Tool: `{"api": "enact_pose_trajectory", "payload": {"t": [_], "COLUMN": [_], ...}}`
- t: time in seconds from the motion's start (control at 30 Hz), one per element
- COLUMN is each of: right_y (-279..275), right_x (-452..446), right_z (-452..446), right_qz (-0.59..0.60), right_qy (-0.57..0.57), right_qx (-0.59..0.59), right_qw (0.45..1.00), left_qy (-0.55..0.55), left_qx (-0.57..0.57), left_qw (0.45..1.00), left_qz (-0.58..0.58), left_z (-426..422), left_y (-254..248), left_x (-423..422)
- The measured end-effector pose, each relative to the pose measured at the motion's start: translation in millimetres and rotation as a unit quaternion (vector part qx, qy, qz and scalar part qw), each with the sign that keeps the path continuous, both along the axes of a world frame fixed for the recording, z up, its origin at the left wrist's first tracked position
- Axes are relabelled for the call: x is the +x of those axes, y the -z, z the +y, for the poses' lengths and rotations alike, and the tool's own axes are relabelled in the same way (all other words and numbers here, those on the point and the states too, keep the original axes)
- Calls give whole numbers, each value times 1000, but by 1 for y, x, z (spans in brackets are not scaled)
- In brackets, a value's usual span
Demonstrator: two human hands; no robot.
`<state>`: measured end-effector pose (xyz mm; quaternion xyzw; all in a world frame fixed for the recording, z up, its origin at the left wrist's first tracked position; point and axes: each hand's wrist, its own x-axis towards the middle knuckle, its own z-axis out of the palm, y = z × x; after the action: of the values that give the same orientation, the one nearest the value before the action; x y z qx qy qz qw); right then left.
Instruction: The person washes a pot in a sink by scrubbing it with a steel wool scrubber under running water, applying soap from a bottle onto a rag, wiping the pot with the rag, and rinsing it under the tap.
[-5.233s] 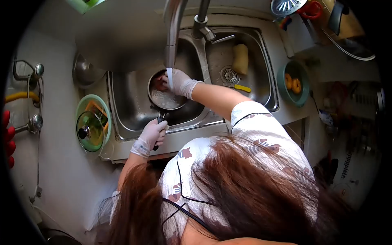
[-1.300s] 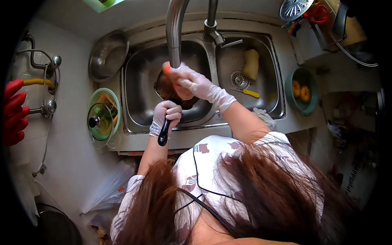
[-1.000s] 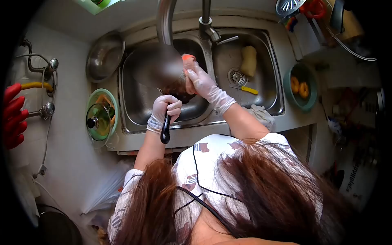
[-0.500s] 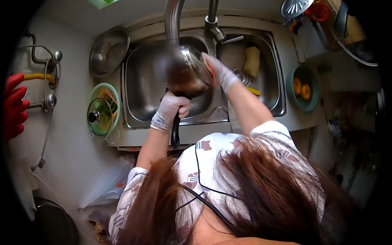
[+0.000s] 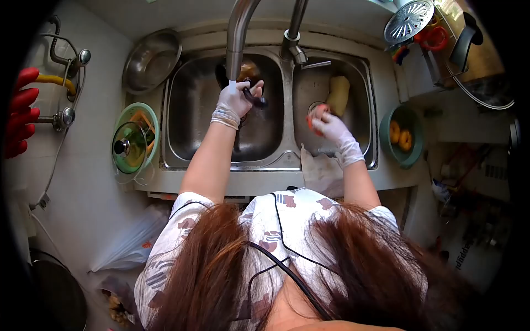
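Note:
My left hand (image 5: 236, 102), in a whitish glove, is under the tap in the left basin. Its fingers are curled around the dark handle (image 5: 255, 99) of a pan. Behind the hand and tap, the pan's shiny brownish body (image 5: 249, 69) shows only in part. Over the right basin, my gloved right hand (image 5: 333, 128) is closed on an orange-red scrubbing sponge (image 5: 316, 119), partly hidden by the fingers. Just beyond the sponge lies a long pale-yellow thing, like a squash (image 5: 338, 95).
Water runs from the steel tap (image 5: 234, 58). A metal bowl (image 5: 152, 62) and a green basin with a glass lid (image 5: 157, 128) stand at left. At right, a green bowl (image 5: 383, 132) holds orange-yellow rings. A cloth (image 5: 320, 172) hangs over the sink's front edge.
The pan has moved from a raised position between my hands to the back of the left basin. My right hand has left the pan and moved right and down with the sponge.

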<state>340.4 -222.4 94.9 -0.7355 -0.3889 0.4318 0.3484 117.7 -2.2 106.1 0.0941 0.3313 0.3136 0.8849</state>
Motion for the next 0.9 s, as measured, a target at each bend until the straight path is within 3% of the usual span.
{"api": "enact_pose_trajectory", "payload": {"t": [0.03, 0.1, 0.17, 0.2, 0.23, 0.27, 0.3, 0.33, 0.37, 0.43, 0.47, 0.5, 0.53, 0.57, 0.63, 0.67, 0.7, 0.73, 0.83, 0.9], "right_y": [-9, -64, -53, -59, -90, -89, -106, -109, -122, -89, -71, -55, -40, -32, -16, 27, 28, 27, -12, -33], "right_x": [-2, -25, -38, -48, -67, -79, -93, -107, -118, -138, -145, -152, -158, -164, -171, -168, -168, -167, -170, -166], "right_z": [-5, 9, 22, 38, 57, 75, 90, 103, 116, 138, 144, 149, 153, 155, 164, 179, 184, 186, 177, 165], "right_qz": [-139, -228, -182, -96, -84, -184, -333, -355, -281, -273, -260, -246, -233, -137, 56, 13, 3, -6, 156, 203], "right_qy": [-79, -113, 8, 19, 1, -52, -124, -174, -253, -298, -278, -258, -238, -198, -109, -106, -99, -91, -20, -19], "right_qx": [-119, -228, 55, 129, 175, 271, 278, 213, 92, -20, -18, -18, -19, 30, 126, 166, 177, 187, 106, 2], "right_qw": [980, 940, 982, 987, 981, 944, 893, 893, 921, 915, 925, 934, 943, 970, 984, 980, 979, 978, 982, 979], "left_qy": [-19, -85, -97, -103, -108, -112, -117, -122, -123, -128, -134, -122, -93, -60, -25, 8, 41, -14, -99, -197], "left_qx": [-7, -22, -44, -18, 7, 34, 62, 132, 171, 245, 228, 297, 358, 414, 442, 460, 479, 559, 491, 326], "left_qw": [998, 992, 991, 994, 994, 992, 988, 979, 970, 944, 940, 920, 878, 826, 824, 827, 827, 790, 823, 877], "left_qz": [-66, -86, -80, -38, 5, 45, 85, 94, 122, 178, 215, 227, 304, 378, 353, 323, 292, 250, 269, 292], "left_z": [2, 3, 8, 6, 3, 1, 2, 7, 6, 3, 1, 2, 2, 1, 0, -8, -18, -23, -30, -32], "left_y": [1, -2, 0, 0, -3, -6, -8, 11, 13, 16, 15, 21, 21, 20, 25, 0, -28, -37, -35, -22], "left_x": [1, 2, -5, -8, -10, -11, -12, -14, -17, -20, -24, -30, -36, -41, -50, -55, -62, -67, -105, -127]}}
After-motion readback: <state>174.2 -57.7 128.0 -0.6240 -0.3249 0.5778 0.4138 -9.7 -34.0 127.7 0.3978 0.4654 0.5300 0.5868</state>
